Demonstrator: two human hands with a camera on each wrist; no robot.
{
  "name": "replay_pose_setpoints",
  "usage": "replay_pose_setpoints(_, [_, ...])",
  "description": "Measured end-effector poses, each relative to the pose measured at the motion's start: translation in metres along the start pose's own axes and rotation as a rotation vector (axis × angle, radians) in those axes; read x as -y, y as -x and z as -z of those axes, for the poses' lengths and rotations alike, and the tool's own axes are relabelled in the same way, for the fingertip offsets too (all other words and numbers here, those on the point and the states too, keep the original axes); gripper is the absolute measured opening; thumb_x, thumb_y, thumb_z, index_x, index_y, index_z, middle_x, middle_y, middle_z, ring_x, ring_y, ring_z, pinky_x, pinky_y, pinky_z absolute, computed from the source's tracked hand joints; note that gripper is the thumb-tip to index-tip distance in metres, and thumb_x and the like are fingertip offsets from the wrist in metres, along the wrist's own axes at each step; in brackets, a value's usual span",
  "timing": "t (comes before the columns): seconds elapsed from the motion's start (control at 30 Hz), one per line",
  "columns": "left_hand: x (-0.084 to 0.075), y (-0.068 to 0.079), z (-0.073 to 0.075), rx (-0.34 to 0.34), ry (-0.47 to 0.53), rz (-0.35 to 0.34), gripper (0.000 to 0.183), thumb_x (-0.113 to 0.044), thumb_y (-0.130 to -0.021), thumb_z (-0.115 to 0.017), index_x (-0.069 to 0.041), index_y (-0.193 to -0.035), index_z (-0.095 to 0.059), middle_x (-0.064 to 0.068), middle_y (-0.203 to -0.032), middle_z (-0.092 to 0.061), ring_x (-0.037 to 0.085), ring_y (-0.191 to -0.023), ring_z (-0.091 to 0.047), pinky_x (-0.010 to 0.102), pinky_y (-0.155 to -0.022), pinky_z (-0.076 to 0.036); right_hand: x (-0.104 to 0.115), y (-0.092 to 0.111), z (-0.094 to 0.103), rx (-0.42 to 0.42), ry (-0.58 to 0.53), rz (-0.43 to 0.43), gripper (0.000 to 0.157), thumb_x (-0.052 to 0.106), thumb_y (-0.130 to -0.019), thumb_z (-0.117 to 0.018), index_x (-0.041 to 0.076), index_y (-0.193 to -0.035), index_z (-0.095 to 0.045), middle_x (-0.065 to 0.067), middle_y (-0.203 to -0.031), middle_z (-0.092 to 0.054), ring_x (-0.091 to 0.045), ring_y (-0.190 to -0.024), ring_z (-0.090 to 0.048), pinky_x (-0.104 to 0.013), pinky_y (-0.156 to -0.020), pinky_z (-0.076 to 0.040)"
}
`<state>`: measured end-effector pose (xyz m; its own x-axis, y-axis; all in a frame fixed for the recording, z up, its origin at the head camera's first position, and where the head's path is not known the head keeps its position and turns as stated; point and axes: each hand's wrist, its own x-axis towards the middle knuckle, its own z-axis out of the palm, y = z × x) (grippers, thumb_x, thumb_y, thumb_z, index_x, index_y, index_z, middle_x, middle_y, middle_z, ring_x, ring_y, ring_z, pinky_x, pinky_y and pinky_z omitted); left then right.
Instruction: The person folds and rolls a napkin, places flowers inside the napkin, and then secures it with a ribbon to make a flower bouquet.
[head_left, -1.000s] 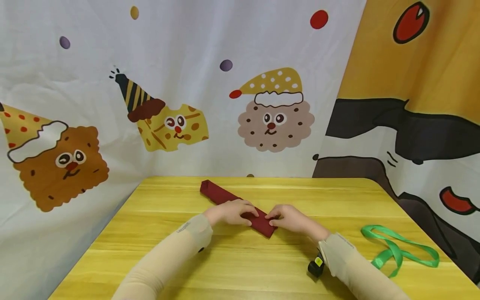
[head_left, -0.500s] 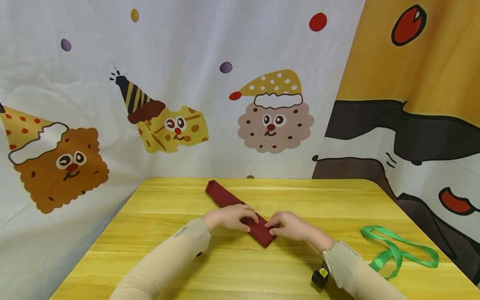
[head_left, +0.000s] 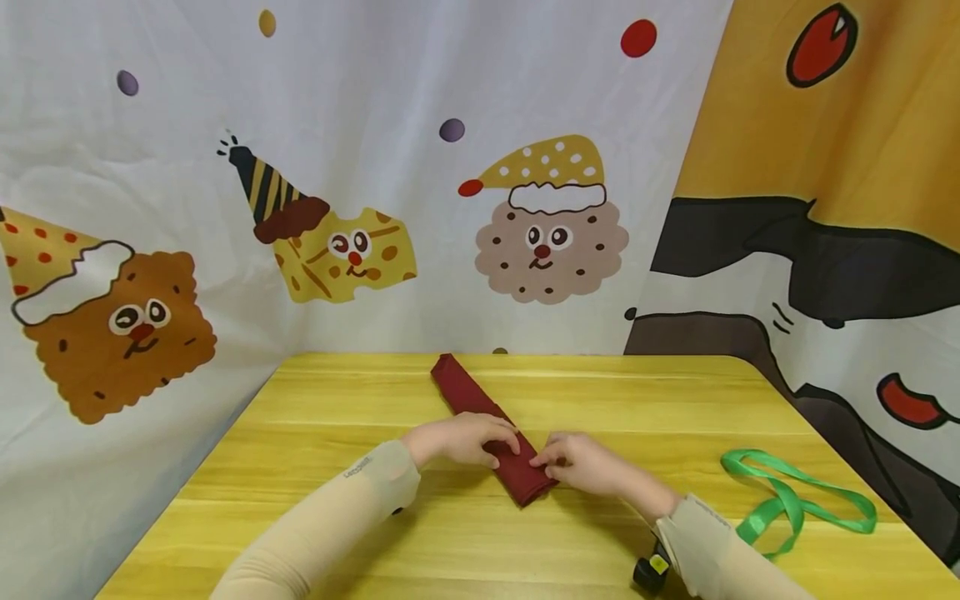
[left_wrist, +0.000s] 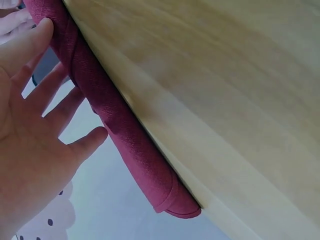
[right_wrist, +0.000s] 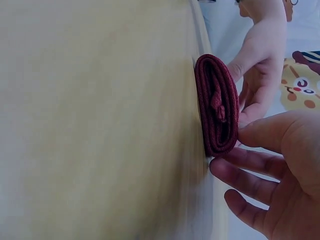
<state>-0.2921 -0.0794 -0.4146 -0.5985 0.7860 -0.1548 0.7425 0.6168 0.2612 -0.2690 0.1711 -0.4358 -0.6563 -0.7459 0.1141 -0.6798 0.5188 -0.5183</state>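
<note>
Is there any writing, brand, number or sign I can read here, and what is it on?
No text can be read.
Left sleeve cuff: a small line of lettering, too small and blurred to read.
Right sleeve cuff: a faint mark, also unreadable.
Yellow patch on the black device: too small to tell.
Dark red rolled cloth and green ribbon: no writing visible.

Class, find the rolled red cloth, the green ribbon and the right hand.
Rolled red cloth [left_wrist: 119,117], left wrist view: middle of the roll.
Green ribbon [head_left: 790,502], head view: where strands cross.
Right hand [head_left: 588,462], head view: its back.
</note>
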Motion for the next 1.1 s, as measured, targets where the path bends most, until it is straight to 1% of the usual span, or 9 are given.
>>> replay_pose_setpoints(0.17, [-0.004, 0.001, 0.001, 0.018, -0.009, -0.023, 0.031, -0.014, -0.092, -0.067, -0.022, -0.122, -0.063, -0.001, -0.145, -0.047, 0.016, -0.135, -0.038, 0.038, -0.109, -0.031, 0.004, 0.005, -0.002, 0.009, 0.011, 0.008, 0.019, 0.006, -0.09, -0.067, 0.01, -0.107, -0.075, 0.005, -0.088, -0.059, -0.005, -0.074, -0.048, -0.022, -0.064, -0.044])
replay_pose_setpoints(0.37, [-0.008, 0.001, 0.001, 0.039, -0.004, -0.006, 0.032, -0.011, -0.091, -0.068, -0.025, -0.119, -0.064, -0.006, -0.145, -0.046, 0.015, -0.136, -0.037, 0.047, -0.109, -0.03, 0.01, 0.01, -0.006, 0.002, 0.017, 0.016, 0.018, 0.009, -0.09, -0.068, 0.013, -0.106, -0.075, 0.01, -0.088, -0.057, -0.005, -0.075, -0.049, -0.022, -0.065, -0.044])
replay_pose_setpoints(0.43, [-0.009, 0.001, 0.001, 0.041, -0.003, -0.003, 0.032, -0.01, -0.09, -0.068, -0.026, -0.118, -0.065, -0.006, -0.145, -0.046, 0.015, -0.136, -0.037, 0.047, -0.109, -0.03, 0.012, 0.011, -0.007, 0.001, 0.004, 0.013, 0.019, 0.009, -0.09, -0.068, 0.013, -0.107, -0.075, 0.012, -0.088, -0.056, -0.005, -0.074, -0.049, -0.021, -0.065, -0.044])
replay_pose_setpoints(0.53, [-0.01, 0.001, 0.001, 0.044, -0.008, -0.008, 0.033, -0.008, -0.09, -0.068, -0.026, -0.117, -0.065, -0.007, -0.145, -0.046, 0.015, -0.136, -0.037, 0.043, -0.109, -0.03, 0.015, 0.012, -0.009, -0.003, -0.015, 0.02, 0.018, 0.009, -0.09, -0.068, 0.012, -0.106, -0.075, 0.011, -0.088, -0.056, -0.007, -0.074, -0.05, -0.021, -0.065, -0.044])
replay_pose_setpoints(0.67, [-0.011, 0.002, 0.0, 0.047, -0.009, -0.024, 0.033, -0.005, -0.089, -0.068, -0.024, -0.116, -0.065, -0.007, -0.144, -0.047, 0.015, -0.136, -0.037, 0.033, -0.11, -0.029, 0.018, 0.014, -0.011, -0.006, -0.019, 0.036, 0.018, 0.009, -0.089, -0.068, 0.01, -0.106, -0.075, 0.009, -0.088, -0.057, -0.011, -0.075, -0.052, -0.022, -0.065, -0.044])
replay_pose_setpoints(0.73, [-0.013, 0.003, 0.0, 0.049, -0.004, -0.032, 0.034, -0.004, -0.088, -0.068, -0.024, -0.115, -0.065, -0.006, -0.144, -0.047, 0.016, -0.136, -0.037, 0.031, -0.11, -0.029, 0.02, 0.015, -0.012, -0.001, -0.017, 0.031, 0.018, 0.01, -0.089, -0.068, 0.01, -0.106, -0.075, 0.01, -0.089, -0.056, -0.011, -0.076, -0.052, -0.021, -0.066, -0.044])
replay_pose_setpoints(0.93, [-0.013, 0.006, 0.0, 0.07, -0.007, -0.051, 0.036, -0.002, -0.088, -0.068, -0.024, -0.115, -0.065, -0.006, -0.145, -0.046, 0.016, -0.137, -0.036, 0.029, -0.11, -0.028, 0.029, 0.017, -0.013, 0.007, -0.001, 0.048, 0.019, 0.011, -0.09, -0.068, 0.011, -0.107, -0.075, 0.007, -0.092, -0.059, -0.01, -0.078, -0.052, -0.021, -0.068, -0.045])
replay_pose_setpoints(1.1, [-0.012, 0.009, 0.001, 0.096, 0.018, -0.071, 0.037, 0.001, -0.087, -0.067, -0.024, -0.114, -0.065, -0.006, -0.146, -0.045, 0.014, -0.137, -0.036, 0.03, -0.109, -0.029, 0.031, 0.015, -0.018, 0.01, 0.008, 0.07, 0.019, 0.011, -0.089, -0.068, 0.011, -0.107, -0.075, 0.008, -0.093, -0.058, -0.007, -0.078, -0.051, -0.02, -0.068, -0.044])
